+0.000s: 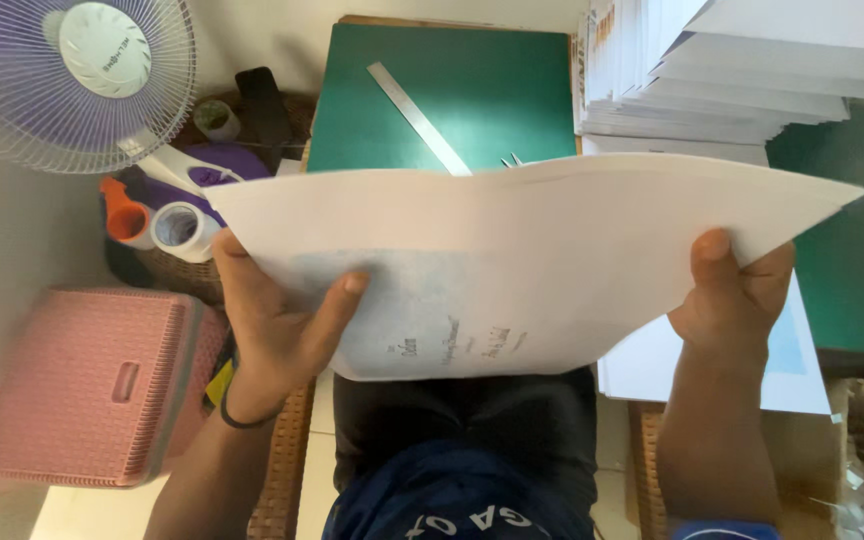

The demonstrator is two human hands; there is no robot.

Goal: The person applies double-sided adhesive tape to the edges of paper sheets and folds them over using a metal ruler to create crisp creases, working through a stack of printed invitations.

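Observation:
A thick stack of large white sheets (512, 250) is held up in front of me, level with my lap. My left hand (272, 320) grips its left edge, thumb on top of the paper. My right hand (732, 295) grips the right side, thumb on top as well. Faint print shows through the underside of the lowest sheet. Behind the stack lies a green cutting mat (422, 60) with a metal ruler (417, 115) lying diagonally on it. The tips of scissors (510, 160) peek over the paper's far edge.
A purple and white fan (77, 70) stands at the upper left. Beside it are tape rolls (177, 228), an orange object (124, 212) and a pink woven box (92, 385). Stacks of white paper (742, 80) fill the upper right, with more sheets (802, 370) under my right hand.

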